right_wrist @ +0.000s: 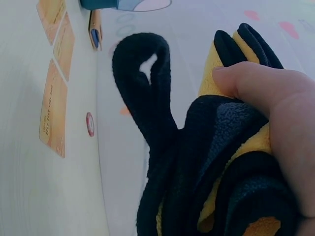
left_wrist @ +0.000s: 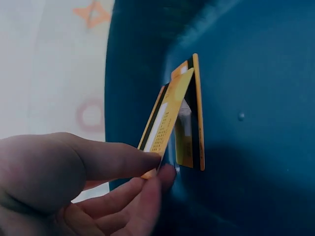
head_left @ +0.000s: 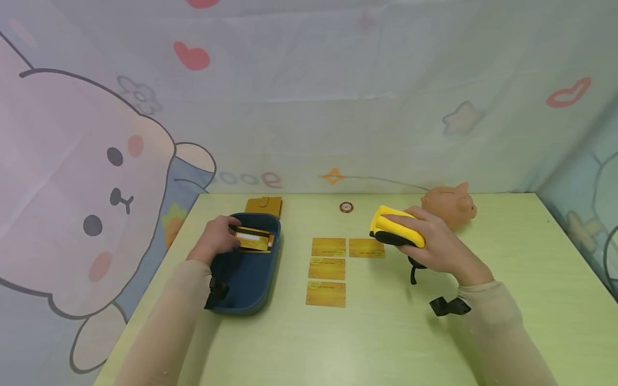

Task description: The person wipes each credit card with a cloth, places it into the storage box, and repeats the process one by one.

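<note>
My left hand (head_left: 219, 236) reaches into a dark blue tray (head_left: 248, 289) and pinches a gold bank card (left_wrist: 165, 118) between thumb and fingers. Close by, another card (left_wrist: 198, 123) stands on edge inside the tray, close to the held one. My right hand (head_left: 434, 244) grips a folded cleaning cloth (head_left: 398, 228), yellow and dark grey with black edging, above the table. A black hanging loop (right_wrist: 140, 73) sticks out from the cloth in the right wrist view. Several gold cards (head_left: 326, 269) lie face up between the hands, most in a column and one beside the top card.
An orange piggy bank (head_left: 449, 206) stands at the back right, behind my right hand. A tan wallet (head_left: 264, 206) lies behind the tray. One red-and-white poker chip (head_left: 346, 207) lies near the table's back edge. A patterned curtain (head_left: 309, 96) hangs behind the table.
</note>
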`<state>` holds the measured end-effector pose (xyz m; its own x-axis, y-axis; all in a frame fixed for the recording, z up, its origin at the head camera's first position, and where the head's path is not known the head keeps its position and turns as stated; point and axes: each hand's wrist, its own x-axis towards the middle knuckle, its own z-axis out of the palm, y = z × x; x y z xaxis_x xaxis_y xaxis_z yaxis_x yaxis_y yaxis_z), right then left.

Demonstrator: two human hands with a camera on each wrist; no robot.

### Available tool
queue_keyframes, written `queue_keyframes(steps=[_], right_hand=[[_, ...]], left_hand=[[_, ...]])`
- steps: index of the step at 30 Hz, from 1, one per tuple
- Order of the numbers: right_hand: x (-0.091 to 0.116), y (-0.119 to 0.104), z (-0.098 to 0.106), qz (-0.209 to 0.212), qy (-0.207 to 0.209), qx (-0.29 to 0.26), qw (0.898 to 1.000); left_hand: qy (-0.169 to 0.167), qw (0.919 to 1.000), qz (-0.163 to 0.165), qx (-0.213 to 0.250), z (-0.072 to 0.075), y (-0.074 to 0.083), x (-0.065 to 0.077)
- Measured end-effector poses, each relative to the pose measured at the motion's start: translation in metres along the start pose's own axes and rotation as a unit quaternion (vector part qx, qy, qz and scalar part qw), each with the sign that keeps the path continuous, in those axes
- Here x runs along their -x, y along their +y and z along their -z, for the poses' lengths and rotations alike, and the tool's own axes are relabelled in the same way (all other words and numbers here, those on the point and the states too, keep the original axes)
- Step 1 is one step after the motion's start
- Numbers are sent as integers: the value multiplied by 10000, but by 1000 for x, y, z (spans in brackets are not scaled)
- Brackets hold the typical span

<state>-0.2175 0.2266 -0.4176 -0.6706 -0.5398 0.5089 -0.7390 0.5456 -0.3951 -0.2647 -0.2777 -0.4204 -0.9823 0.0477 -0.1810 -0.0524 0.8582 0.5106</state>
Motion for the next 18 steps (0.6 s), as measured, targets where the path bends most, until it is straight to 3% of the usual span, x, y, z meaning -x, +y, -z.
queue_keyframes(steps=[4, 7, 13, 18], right_hand=[[0, -1, 0, -77, -38, 2, 10000], [0, -1, 0, -126, -64, 15, 9999], [-1, -1, 0, -134, -65, 46, 9999], [-1, -2, 0, -216, -92, 54, 9997]], left_hand=[[127, 9978, -12, -645, -3, 5, -2], [105, 9962, 39, -865, -5, 8, -3], [-79, 9951, 194, -970, -6, 11, -6], [-46, 9945, 207, -1022, -7, 12, -7]])
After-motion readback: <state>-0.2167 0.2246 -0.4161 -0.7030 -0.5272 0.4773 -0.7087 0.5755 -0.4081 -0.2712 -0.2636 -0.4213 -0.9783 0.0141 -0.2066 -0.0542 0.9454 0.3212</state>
